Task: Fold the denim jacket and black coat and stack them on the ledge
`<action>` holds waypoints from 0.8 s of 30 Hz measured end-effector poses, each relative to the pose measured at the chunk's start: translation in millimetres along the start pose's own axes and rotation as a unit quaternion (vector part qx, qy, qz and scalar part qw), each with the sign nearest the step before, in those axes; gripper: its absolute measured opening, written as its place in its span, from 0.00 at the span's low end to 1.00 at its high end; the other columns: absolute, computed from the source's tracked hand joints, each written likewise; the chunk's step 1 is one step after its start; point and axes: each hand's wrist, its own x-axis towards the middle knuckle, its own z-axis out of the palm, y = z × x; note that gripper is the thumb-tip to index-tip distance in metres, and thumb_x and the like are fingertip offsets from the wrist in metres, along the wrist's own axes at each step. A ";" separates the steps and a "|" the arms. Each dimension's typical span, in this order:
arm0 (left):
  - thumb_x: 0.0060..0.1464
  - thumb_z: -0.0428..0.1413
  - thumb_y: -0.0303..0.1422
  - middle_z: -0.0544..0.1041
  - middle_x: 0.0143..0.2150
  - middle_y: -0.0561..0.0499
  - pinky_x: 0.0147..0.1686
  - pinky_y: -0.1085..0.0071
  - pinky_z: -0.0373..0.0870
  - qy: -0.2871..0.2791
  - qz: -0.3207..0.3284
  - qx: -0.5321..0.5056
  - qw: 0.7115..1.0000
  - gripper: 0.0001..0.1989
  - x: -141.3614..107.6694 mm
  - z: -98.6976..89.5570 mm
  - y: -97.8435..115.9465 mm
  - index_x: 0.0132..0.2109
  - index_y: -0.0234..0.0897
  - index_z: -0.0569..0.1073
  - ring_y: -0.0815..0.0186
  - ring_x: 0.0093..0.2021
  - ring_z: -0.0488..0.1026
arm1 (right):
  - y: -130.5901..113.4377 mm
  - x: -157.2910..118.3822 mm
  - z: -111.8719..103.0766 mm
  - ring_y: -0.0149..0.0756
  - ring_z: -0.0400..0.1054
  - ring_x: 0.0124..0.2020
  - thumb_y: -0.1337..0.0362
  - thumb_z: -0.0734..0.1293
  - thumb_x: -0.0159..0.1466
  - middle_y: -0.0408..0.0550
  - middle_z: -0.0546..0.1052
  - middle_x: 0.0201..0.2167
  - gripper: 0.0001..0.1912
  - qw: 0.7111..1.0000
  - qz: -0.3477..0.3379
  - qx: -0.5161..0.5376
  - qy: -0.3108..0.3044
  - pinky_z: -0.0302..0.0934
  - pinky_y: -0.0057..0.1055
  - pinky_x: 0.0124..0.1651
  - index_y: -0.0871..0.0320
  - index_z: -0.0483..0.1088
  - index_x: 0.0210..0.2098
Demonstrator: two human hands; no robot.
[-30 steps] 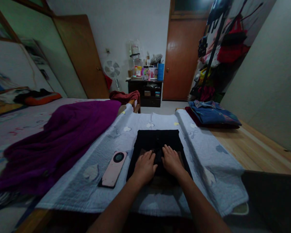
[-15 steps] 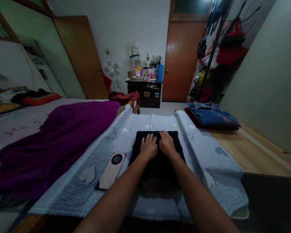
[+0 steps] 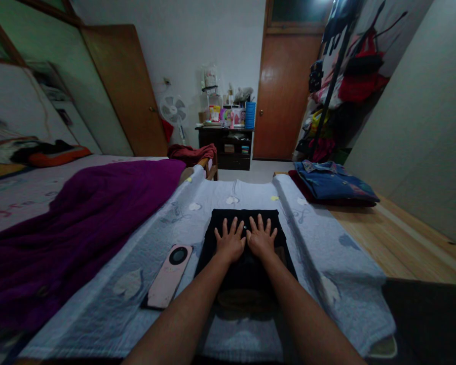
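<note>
A folded black garment (image 3: 247, 271) lies flat in front of me on the pale blue patterned sheet (image 3: 175, 218). What kind of garment it is I cannot tell; a small light button-like dot shows between my hands, and a brownish patch is at its near edge. My left hand (image 3: 230, 243) rests on its left half, palm down with fingers spread. On the right half my right hand (image 3: 261, 238) lies flat too, fingers spread, its thumb close to the other thumb. A pink phone (image 3: 163, 284) with a round black camera ring lies left of the garment.
A purple blanket (image 3: 91, 218) covers the bed at left. Folded denim clothing (image 3: 334, 182) sits on the wooden surface (image 3: 357, 228) at right. Farther back stand a white fan (image 3: 174, 112), a dark cabinet (image 3: 226, 152) and a wooden door (image 3: 279, 96). Bags (image 3: 359, 86) hang at right.
Both hands have moved back toward me from near the garment's far edge. Their fingers, closer together before, are now spread flat. The view has shifted slightly.
</note>
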 end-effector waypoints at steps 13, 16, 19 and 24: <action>0.60 0.43 0.47 0.42 0.72 0.54 0.59 0.33 0.41 0.026 -0.003 0.014 1.000 0.31 -2.5 4.4 3.2 0.69 0.54 0.46 0.41 0.69 0.35 | 7.8 6.3 -7.1 0.59 0.42 0.66 0.53 0.59 0.63 0.53 0.49 0.68 0.32 0.997 0.010 0.070 0.023 0.40 0.59 0.61 0.50 0.53 0.65; 0.60 0.44 0.46 0.43 0.72 0.53 0.58 0.32 0.41 0.035 0.002 0.015 0.999 0.32 -2.8 6.1 3.3 0.69 0.54 0.46 0.40 0.69 0.35 | 32.3 29.3 -21.3 0.50 0.56 0.61 0.60 0.61 0.61 0.59 0.65 0.60 0.28 0.972 0.036 0.216 0.086 0.48 0.44 0.61 0.61 0.61 0.61; 0.60 0.45 0.46 0.43 0.72 0.53 0.58 0.32 0.42 0.033 0.003 0.016 0.999 0.32 -2.8 4.9 3.8 0.69 0.54 0.46 0.39 0.69 0.35 | 62.5 57.6 -33.7 0.47 0.59 0.59 0.65 0.62 0.59 0.63 0.70 0.53 0.24 0.941 0.109 0.296 0.122 0.49 0.39 0.61 0.66 0.67 0.54; 0.60 0.45 0.46 0.43 0.72 0.53 0.58 0.33 0.43 0.018 0.000 0.018 1.000 0.32 -3.6 -0.8 5.0 0.69 0.54 0.46 0.40 0.69 0.35 | 88.2 85.5 -31.2 0.41 0.72 0.37 0.65 0.65 0.56 0.53 0.77 0.29 0.10 0.904 0.172 0.386 0.069 0.64 0.31 0.40 0.64 0.74 0.34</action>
